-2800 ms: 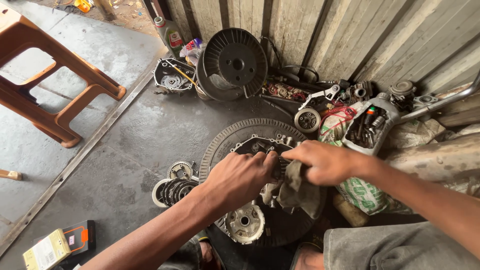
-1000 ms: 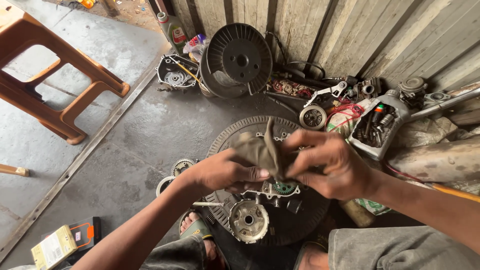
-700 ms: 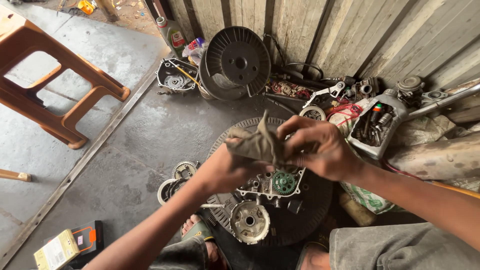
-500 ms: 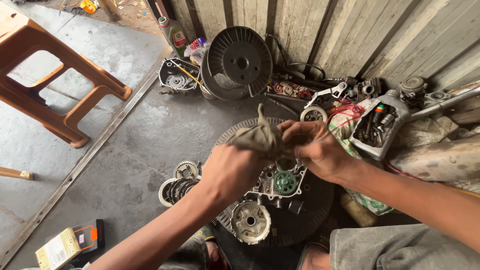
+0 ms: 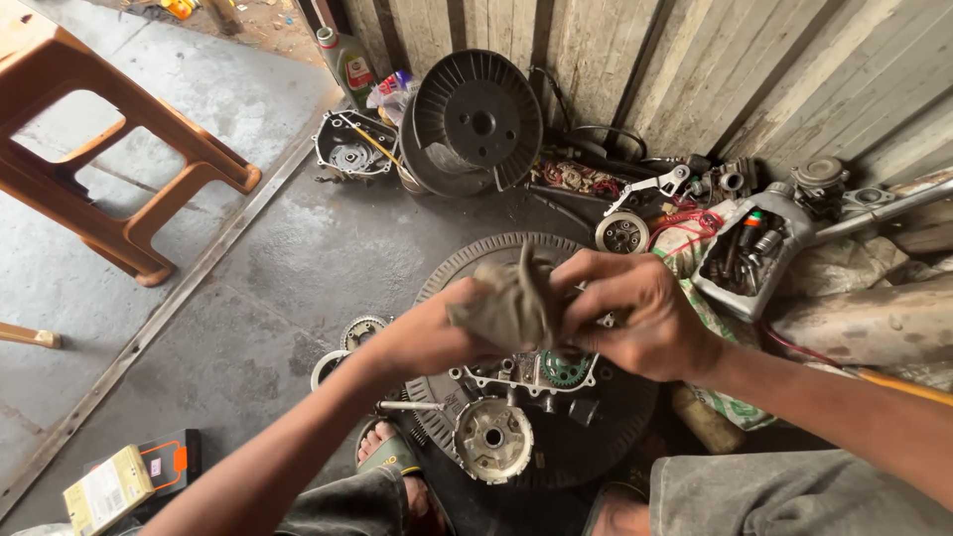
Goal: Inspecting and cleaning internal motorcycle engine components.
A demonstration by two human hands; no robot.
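Both hands raised together over the middle of the concrete floor [image 5: 298,268], a grimy grey-brown rag [image 5: 511,303] bunched between them. Left hand [image 5: 427,333] clenched on the rag's left side, thumb and fingers [image 5: 467,313] pinching the cloth; right hand [image 5: 635,318] wrapped around its right side, fingers [image 5: 596,273] curled over the top. Something may be tucked inside the cloth, but cannot tell. Rag's long axis roughly upright, one loose corner poking toward the wall. Neither hand clearly nearer: cloth shared evenly, centred between the two palms.

Directly below the hands, a metal engine casing [image 5: 526,397] with a green gear [image 5: 566,369] and a round hub [image 5: 493,437], lying on a big toothed black disc [image 5: 615,427]. Just off the disc's left edge, a stack of clutch plates [image 5: 362,330] on the floor. Toward the far wall, a large finned drum [image 5: 476,119] leaning upright, an oil bottle [image 5: 347,62] beside it, a cut-open white jug [image 5: 745,248] full of small parts at the right. Orange plastic stool [image 5: 119,169] at the left edge, a yellow box [image 5: 104,488] near the lower left corner, a sandalled foot [image 5: 392,457] beside the disc
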